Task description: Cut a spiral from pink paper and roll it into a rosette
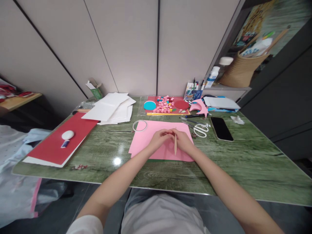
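Paper, pink, smooth, flat rectangular sheets (146, 139) on a wood-grained green table (255, 162). Above them, two bare hands, fingertips meeting: right hand (182, 140), narrowed around a slim, pale, pointed tool (175, 146); left hand (159, 137), fingers curled, grip unclear. Nearby: white tape ring (139, 130), overlapping the sheets' upper left corner; white-handled scissors (201, 130); glossy black phone (221, 129); rounded pink pieces (164, 105), heaped.

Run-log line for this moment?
left hand: at right fingertips | right hand: holding pointed tan stick | under: pink paper | nearby: scissors, smartphone
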A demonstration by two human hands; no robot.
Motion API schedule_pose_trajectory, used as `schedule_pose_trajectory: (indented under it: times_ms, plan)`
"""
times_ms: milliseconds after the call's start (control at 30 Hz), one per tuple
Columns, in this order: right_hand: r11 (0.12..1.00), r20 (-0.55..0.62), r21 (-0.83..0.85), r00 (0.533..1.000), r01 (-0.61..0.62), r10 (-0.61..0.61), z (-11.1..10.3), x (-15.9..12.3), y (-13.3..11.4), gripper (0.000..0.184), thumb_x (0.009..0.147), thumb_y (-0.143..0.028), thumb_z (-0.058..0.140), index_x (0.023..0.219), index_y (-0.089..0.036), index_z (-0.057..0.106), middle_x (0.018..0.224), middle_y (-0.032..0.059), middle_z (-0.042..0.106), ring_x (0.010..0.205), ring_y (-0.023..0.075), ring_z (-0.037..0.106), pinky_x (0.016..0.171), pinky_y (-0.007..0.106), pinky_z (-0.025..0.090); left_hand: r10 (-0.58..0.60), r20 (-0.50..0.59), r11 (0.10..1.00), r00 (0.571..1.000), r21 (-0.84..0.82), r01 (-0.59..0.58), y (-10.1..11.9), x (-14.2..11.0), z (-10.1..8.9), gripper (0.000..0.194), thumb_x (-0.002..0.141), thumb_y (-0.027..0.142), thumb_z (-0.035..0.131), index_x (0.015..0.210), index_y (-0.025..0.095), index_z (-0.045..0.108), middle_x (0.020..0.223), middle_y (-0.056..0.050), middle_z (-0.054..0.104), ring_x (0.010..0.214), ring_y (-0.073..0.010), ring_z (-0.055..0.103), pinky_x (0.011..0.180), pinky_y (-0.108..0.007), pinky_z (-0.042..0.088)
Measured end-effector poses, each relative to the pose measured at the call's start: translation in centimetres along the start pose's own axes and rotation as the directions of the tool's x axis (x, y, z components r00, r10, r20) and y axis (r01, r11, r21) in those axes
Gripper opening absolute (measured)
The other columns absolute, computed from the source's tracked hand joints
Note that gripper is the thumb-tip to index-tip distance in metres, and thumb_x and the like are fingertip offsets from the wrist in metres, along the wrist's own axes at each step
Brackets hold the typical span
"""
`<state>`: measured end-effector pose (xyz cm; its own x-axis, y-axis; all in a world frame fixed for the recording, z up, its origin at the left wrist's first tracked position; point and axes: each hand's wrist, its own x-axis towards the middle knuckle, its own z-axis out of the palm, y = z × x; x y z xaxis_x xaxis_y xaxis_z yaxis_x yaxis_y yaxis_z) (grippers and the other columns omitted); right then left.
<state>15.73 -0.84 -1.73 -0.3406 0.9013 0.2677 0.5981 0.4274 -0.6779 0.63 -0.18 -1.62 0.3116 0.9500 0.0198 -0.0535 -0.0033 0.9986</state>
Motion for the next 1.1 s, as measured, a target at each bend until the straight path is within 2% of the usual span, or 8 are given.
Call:
schedule_pose_trajectory:
  times_ms: [233,533,667,833,967,1100]
  plan:
    - [1.0,-0.03,0.011,0.999,-0.016,0.017,0.0,0.2,0.2,0.015,0.08,-0.02,0.047,0.092,-0.018,0.056,0.077,0.0033,0.062,0.068,0.0154,0.056,0.061,0.024,0.038,0.076,0.018,0.997,0.997,-0.033,-0.076,0.1,-0.1,-0.1,0.021,0.068,0.018,0.057,0.089,0.015,0.059,0.091,-0.006,0.062,0.087,-0.0166,0.057,0.079,-0.03,0.043]
    - [0.999,-0.037,0.028,0.999,0.017,-0.016,-0.4,0.2,-0.4,0.019,0.081,-0.026,0.047,0.097,-0.019,0.057,0.079,0.0038,0.062,0.068,0.0157,0.056,0.062,0.024,0.038,0.08,-0.024,0.992,0.997,-0.096,-0.082,0.3,-0.3,0.0,0.024,0.066,0.019,0.06,0.089,0.016,0.055,0.091,-0.006,0.061,0.088,-0.0163,0.057,0.076,-0.028,0.043]
    - [0.992,-0.004,0.126,1.0,-0.007,0.008,-0.4,0.4,0.2,0.023,0.081,-0.031,0.048,0.098,-0.018,0.058,0.078,0.0032,0.062,0.066,0.0143,0.055,0.061,0.024,0.039,0.013,-0.044,0.989,0.999,-0.146,-0.019,0.4,-0.3,0.0,0.026,0.063,0.017,0.062,0.089,0.015,0.057,0.086,-0.005,0.062,0.086,-0.0159,0.057,0.078,-0.029,0.042]
    - [0.978,-0.009,0.204,0.999,-0.037,0.04,-0.1,0.5,0.9,0.028,0.08,-0.036,0.049,0.098,-0.018,0.059,0.072,0.0016,0.06,0.063,0.0136,0.054,0.06,0.025,0.041,-0.14,0.041,0.907,0.989,-0.396,0.144,0.5,-0.3,0.0,0.023,0.064,0.017,0.06,0.086,0.011,0.061,0.089,-0.009,0.065,0.085,-0.0174,0.059,0.085,-0.034,0.041]
    - [0.954,0.002,0.295,0.998,-0.061,0.063,0.1,0.6,1.3,0.03,0.079,-0.038,0.05,0.101,-0.019,0.057,0.071,0.0013,0.061,0.064,0.0143,0.057,0.062,0.026,0.044,-0.161,0.06,0.844,0.985,-0.51,0.169,0.1,0.2,-0.4,0.021,0.065,0.017,0.057,0.083,0.007,0.064,0.091,-0.012,0.065,0.087,-0.019,0.06,0.087,-0.034,0.04]
    - [0.942,-0.036,0.33,0.996,-0.066,0.083,0.2,0.8,1.8,0.031,0.08,-0.041,0.047,0.099,-0.018,0.057,0.073,0.0022,0.062,0.064,0.0145,0.057,0.063,0.027,0.045,-0.176,0.098,0.838,0.979,-0.507,0.202,-0.2,0.4,-0.7,0.025,0.067,0.019,0.055,0.087,0.007,0.064,0.089,-0.013,0.066,0.085,-0.0196,0.06,0.083,-0.032,0.041]
